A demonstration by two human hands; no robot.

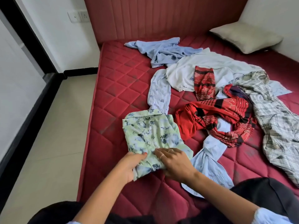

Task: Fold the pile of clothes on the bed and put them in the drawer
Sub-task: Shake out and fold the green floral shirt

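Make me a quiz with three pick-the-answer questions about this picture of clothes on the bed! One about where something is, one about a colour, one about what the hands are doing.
1. Where is the pillow?
A. far right corner of the bed
B. on the floor
C. under the clothes

2. What colour is the mattress?
A. blue
B. red
C. green

3. What is the left hand doing?
A. hanging idle
B. holding the floral shirt
C. lifting the pillow

Answers: 1 A, it lies by the headboard; 2 B, quilted red; 3 B, its thumb grips the shirt's edge while the right hand presses on top.
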